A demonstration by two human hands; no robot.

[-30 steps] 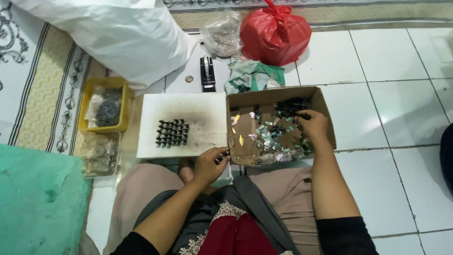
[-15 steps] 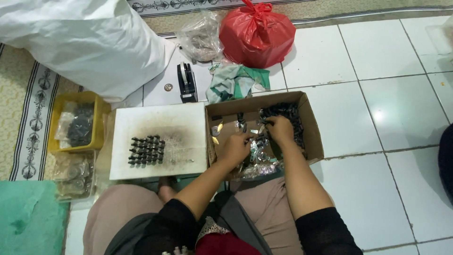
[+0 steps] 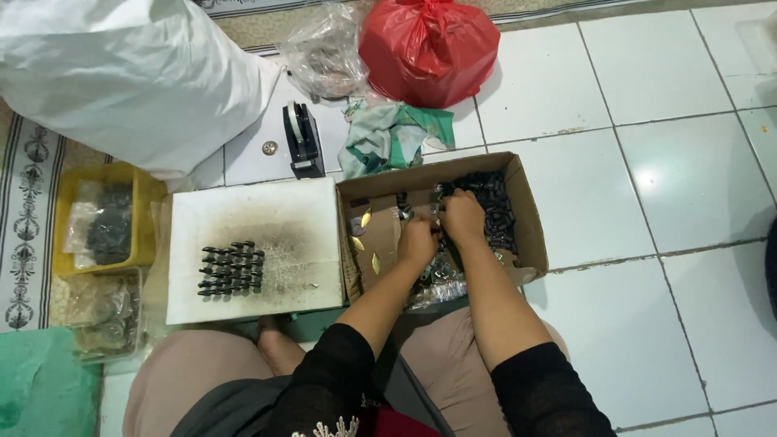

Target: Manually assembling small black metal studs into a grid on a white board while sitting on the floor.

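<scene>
White tile floor. Both hands in cardboard box: left hand, right hand among small metal bits; grip state — can't tell. White board holds few rows black parts; most of board bare, box well stocked.

a white board smudged with dark soot lies at centre left on the white tiled floor, carrying a neat block of small black clips. left of it a yellow tray holds bagged dark parts, with a clear tub just near of it and a patterned rug at the left edge. at the far side sit a big white sack, a black tape dispenser, a clear plastic bag, a tied red bag and a crumpled green cloth.
</scene>
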